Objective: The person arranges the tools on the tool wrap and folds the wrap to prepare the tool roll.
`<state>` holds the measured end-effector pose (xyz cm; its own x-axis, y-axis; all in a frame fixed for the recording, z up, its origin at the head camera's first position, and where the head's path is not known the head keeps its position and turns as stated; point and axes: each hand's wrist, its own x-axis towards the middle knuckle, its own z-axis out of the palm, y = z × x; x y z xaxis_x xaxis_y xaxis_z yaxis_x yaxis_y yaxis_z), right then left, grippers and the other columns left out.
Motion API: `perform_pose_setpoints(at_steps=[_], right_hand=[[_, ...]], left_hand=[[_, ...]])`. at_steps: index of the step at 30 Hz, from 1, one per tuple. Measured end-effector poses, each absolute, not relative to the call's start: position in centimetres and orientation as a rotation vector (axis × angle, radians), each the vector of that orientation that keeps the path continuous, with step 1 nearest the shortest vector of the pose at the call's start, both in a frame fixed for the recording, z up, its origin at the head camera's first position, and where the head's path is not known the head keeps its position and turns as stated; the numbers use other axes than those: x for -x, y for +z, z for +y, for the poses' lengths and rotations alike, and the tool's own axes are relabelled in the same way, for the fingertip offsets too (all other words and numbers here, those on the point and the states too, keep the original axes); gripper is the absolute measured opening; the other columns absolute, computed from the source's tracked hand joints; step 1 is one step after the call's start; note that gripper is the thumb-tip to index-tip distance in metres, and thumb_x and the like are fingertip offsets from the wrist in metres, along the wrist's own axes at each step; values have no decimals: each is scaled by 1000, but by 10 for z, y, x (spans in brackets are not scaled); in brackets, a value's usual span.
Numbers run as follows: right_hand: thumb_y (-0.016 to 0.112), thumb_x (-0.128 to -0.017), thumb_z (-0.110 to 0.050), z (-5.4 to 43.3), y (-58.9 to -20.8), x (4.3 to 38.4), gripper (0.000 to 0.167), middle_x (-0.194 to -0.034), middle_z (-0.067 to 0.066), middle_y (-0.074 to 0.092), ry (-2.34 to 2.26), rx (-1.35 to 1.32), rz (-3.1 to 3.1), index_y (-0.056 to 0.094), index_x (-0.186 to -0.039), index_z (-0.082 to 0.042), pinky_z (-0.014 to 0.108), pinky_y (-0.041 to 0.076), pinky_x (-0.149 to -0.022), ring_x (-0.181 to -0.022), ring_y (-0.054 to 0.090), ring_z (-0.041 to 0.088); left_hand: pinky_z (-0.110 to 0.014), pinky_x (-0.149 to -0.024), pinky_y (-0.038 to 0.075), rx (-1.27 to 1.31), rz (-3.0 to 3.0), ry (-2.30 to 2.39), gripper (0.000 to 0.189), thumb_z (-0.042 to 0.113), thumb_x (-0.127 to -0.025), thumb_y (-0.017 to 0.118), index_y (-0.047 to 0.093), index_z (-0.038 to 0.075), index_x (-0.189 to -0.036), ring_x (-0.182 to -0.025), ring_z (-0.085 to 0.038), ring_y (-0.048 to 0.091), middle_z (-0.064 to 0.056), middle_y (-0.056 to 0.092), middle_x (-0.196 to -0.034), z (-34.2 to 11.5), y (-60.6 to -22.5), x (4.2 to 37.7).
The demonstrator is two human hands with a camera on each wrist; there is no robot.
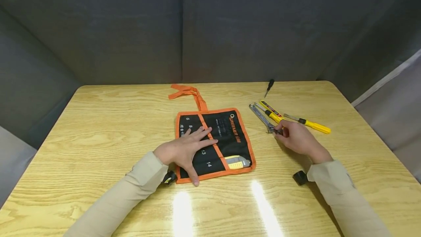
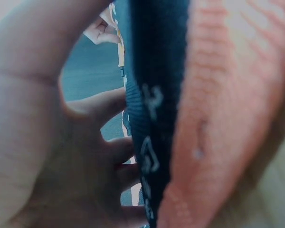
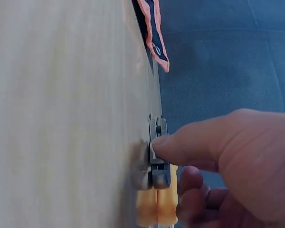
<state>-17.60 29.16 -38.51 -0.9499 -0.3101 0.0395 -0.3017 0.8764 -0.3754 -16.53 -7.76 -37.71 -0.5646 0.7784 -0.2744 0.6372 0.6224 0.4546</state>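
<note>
My left hand lies with fingers spread across a black tool pouch with orange edging, pressing on its numbered side. A yellow-and-grey utility knife sits in the pouch's lower right pocket. To the right, my right hand pinches the jaw end of a silver adjustable wrench between thumb and fingers. In the right wrist view the thumb presses on the wrench head, close to the tabletop. Part of that head is hidden by the hand in the head view.
Beside the wrench lie a yellow-handled screwdriver and a yellow tool with a dark label. Another yellow screwdriver is further right, a small black screwdriver near the back edge. Orange ties trail from the pouch on the wooden table.
</note>
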Motion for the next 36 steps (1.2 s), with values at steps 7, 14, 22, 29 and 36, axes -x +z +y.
perform_pose_setpoints(at_steps=[7,14,22,29,36], right_hand=[[73,-82,-3,296,-385,153,9,-80,5,53,-602,624,3055,68,-88,-8,24,36,-57,-70,41,14],[77,-81,-12,296,-388,149,20,-85,4,54,-550,694,3041,62,-92,-7,24,39,-60,-72,43,12],[73,-85,-12,295,-388,149,26,-94,8,58,-473,678,3012,62,-105,0,32,46,-68,-80,50,14],[71,-81,-10,293,-389,150,21,-85,1,59,-504,674,2967,62,-98,-2,27,46,-64,-72,51,10],[68,-88,-10,296,-387,150,21,-86,4,55,-582,665,2926,60,-104,2,23,37,-59,-71,43,11]], left_hand=[[-61,-115,2,-1119,2392,431,123,50,-56,90,25,18,-154,-149,-35,-4,-12,-2,-163,-78,-377,165],[-62,-115,2,-1109,2396,426,123,50,-56,91,25,18,-154,-149,-35,-4,-12,-1,-163,-80,-377,165],[-62,-115,3,-1124,2399,424,123,50,-55,90,25,18,-154,-149,-36,-4,-12,0,-163,-77,-378,165],[-60,-116,4,-1140,2398,427,123,51,-56,90,25,17,-154,-149,-36,-3,-12,0,-163,-79,-380,166],[-59,-116,3,-1169,2386,451,122,50,-56,90,25,17,-154,-149,-35,-3,-12,0,-163,-80,-384,169]])
